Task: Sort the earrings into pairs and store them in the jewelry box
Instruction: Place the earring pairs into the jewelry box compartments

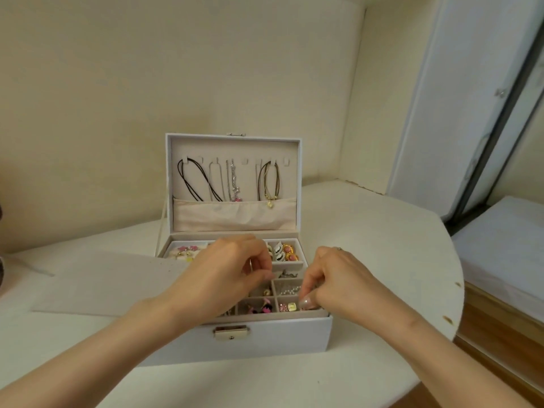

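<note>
Both hands over the open box (266, 334) on the tabletop (368, 237).
Left hand (226, 272) curled, contents indiscernible; right hand (332, 278) fingertips pinched in the front-right compartments beside earrings (287, 307).

White jewelry box (265, 337) with beige lining and a gold clasp (231, 333); pink earrings (260, 306), gold ones (290, 252); cream table (368, 231).
</note>
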`<state>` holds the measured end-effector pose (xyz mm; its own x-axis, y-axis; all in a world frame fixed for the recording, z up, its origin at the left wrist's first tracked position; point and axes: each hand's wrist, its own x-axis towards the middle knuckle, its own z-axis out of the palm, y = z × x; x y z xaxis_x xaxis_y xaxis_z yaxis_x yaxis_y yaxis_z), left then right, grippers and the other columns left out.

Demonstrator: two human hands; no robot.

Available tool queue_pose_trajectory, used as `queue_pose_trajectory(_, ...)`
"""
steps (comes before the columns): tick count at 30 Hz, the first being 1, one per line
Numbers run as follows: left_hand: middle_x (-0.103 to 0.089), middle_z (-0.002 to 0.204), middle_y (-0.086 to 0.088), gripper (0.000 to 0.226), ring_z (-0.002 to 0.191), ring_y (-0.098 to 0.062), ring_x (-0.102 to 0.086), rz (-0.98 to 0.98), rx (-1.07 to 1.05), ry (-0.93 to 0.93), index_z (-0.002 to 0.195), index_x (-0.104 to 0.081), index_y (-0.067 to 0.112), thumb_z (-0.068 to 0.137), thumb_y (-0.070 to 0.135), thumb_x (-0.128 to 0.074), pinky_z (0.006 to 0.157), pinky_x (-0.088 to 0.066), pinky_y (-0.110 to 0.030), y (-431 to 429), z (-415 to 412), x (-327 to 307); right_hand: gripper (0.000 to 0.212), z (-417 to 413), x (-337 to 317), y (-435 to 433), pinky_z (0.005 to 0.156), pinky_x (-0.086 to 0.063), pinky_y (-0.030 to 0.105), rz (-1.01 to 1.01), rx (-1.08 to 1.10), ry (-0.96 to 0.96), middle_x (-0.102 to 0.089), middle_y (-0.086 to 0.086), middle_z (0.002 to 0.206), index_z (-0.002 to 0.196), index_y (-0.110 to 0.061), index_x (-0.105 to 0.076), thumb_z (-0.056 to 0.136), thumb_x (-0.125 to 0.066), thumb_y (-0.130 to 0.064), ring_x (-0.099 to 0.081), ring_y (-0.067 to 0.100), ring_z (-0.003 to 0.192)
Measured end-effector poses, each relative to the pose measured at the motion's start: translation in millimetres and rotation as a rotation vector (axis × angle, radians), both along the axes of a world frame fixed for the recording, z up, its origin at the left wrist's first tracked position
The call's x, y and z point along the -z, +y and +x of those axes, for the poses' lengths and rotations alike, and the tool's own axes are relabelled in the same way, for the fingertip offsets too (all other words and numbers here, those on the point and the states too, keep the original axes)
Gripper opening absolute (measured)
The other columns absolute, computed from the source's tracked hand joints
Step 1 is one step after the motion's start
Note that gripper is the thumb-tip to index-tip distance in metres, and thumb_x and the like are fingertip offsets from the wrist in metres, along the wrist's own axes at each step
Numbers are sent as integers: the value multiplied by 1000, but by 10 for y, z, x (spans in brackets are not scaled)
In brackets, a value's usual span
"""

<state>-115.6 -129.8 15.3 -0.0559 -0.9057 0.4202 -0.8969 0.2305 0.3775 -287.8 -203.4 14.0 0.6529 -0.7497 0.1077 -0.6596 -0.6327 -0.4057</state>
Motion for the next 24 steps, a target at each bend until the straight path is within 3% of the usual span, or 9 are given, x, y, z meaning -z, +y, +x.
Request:
queue_pose_trajectory(3,-55,73,19,10,74,-3,-52,-24,19,4,75,-60,30,83,29,-65,63,-41,-15,20,9,13,10,10,-35,59,57,-27,9,-89,-20,96,-37,-13,72,74,-28,-70,80,-71,-20,-37,2,80)
queue_pose_trajectory(6,-54,73,21,12,78,1,-51,-26,34,2,74,-59,32,83,29,-66,63,-37,-9,41,37,44,36,12,-29,85,58,-29,18,-176,12,178,-40,-12,77,57,-31,-45,84,-66,-19,-45,11,98)
queue_pose_trajectory(9,-55,88,23,11,82,3,-51,-39,41,7,74,-58,31,83,31,-64,65,-38,-10,49,69,67,40,24,-12,106,68,-29,25,-221,56,196,-43,-10,88,57,-28,-36,86,-62,-19,-47,13,106)
queue_pose_trajectory(11,-52,97,26,9,85,3,-51,-43,45,6,76,-59,31,83,33,-63,68,-40,-11,52,84,75,38,23,-19,105,61,-30,23,-236,53,181,-42,-12,85,58,-29,-37,86,-61,-18,-47,10,101)
queue_pose_trajectory(13,-52,98,26,9,84,2,-51,-48,45,3,77,-58,31,83,33,-64,70,-41,-14,53,101,87,37,18,-46,94,53,-28,14,-202,48,146,-42,-12,74,56,-29,-43,85,-63,-20,-45,1,81)
queue_pose_trajectory(16,-50,100,26,9,84,1,-51,-43,42,3,76,-58,30,83,33,-63,70,-41,-14,55,116,96,32,11,-58,59,49,-29,14,-108,59,107,-44,-13,61,54,-30,-54,80,-69,-20,-43,-2,61)
queue_pose_trajectory(20,-51,100,25,10,84,1,-52,-53,59,6,76,-59,30,84,32,-63,70,-40,-12,71,134,92,25,-27,-91,-1,53,-33,14,-49,101,17,-49,-15,58,57,-29,-67,79,-69,-16,-48,-1,60)
queue_pose_trajectory(24,-55,88,22,14,79,1,-53,-73,61,-3,79,-55,34,78,47,-52,67,-41,-14,139,182,74,34,-88,-155,-35,57,-33,13,-23,123,-55,-50,-11,64,51,-36,-57,78,-74,-24,-47,0,64)
